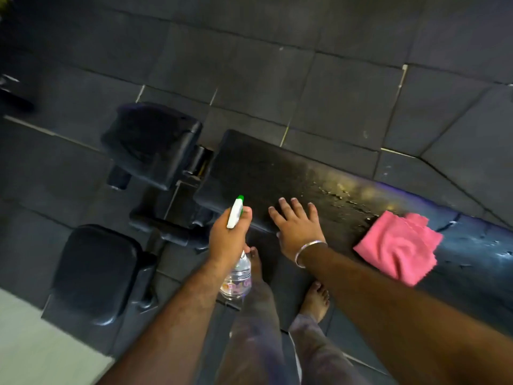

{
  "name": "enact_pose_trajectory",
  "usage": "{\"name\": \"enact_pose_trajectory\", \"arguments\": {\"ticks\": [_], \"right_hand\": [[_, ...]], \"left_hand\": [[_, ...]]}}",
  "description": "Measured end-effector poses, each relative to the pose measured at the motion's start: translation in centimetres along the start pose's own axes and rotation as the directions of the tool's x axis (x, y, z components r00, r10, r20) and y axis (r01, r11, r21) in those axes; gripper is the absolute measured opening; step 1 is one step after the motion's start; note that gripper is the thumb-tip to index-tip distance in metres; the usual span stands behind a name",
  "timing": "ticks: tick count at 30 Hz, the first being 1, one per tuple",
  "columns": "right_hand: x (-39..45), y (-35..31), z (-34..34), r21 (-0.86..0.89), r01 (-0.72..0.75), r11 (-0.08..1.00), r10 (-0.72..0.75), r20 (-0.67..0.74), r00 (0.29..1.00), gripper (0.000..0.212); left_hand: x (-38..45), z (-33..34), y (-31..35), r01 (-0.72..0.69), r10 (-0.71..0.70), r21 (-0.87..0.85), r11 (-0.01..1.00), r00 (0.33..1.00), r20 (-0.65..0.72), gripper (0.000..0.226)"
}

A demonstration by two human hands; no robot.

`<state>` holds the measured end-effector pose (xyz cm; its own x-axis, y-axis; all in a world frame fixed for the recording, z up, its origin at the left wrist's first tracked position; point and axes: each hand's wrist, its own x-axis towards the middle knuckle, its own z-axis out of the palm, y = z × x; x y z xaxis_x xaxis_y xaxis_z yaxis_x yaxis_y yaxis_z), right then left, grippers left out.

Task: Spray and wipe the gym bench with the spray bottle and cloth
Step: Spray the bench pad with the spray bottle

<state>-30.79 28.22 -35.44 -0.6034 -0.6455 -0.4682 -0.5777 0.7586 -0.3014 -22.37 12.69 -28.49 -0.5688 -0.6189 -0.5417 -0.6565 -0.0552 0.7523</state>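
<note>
The black padded gym bench [266, 173] runs from the centre toward the lower right, and its middle glistens with wet droplets. My left hand [227, 237] grips a clear spray bottle [236, 276] by its white and green trigger head, nozzle aimed at the bench's near end. My right hand [297, 226] lies flat, fingers spread, on the bench's front edge; a metal bangle circles the wrist. A crumpled pink cloth [397, 245] rests on the bench to the right of that hand, untouched.
Two black seat pads [150, 143] [94, 273] and the bench's dark frame [172, 223] sit to the left. Dark rubber floor tiles [333, 79] surround everything. My bare feet [316, 301] stand close to the bench. A pale mat edge [33, 343] shows at lower left.
</note>
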Motion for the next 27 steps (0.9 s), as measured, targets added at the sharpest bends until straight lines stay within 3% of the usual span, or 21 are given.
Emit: {"name": "enact_pose_trajectory", "arguments": {"ticks": [8, 15, 20, 27], "right_hand": [[4.2, -4.7, -0.2, -0.001, -0.126, 0.992, 0.125, 0.094, 0.988, 0.081], [4.8, -4.0, -0.4, 0.007, -0.135, 0.991, 0.133, 0.142, 0.981, 0.079], [4.5, -3.8, -0.1, -0.006, -0.132, 0.991, 0.131, 0.146, 0.981, 0.08], [3.5, -2.6, 0.3, -0.023, -0.074, 0.997, 0.077, 0.165, 0.983, 0.083]], "left_hand": [[5.7, -5.3, -1.3, 0.065, -0.093, 0.287, 0.956, 0.992, 0.085, 0.027], [7.8, -5.7, -2.0, 0.128, -0.16, 0.317, 0.94, 0.984, 0.075, 0.023], [9.0, -5.7, -2.6, 0.136, -0.156, 0.4, 0.906, 0.988, 0.016, 0.033], [12.8, -3.8, 2.3, 0.071, -0.142, 0.415, 0.907, 0.979, 0.144, 0.028]]}}
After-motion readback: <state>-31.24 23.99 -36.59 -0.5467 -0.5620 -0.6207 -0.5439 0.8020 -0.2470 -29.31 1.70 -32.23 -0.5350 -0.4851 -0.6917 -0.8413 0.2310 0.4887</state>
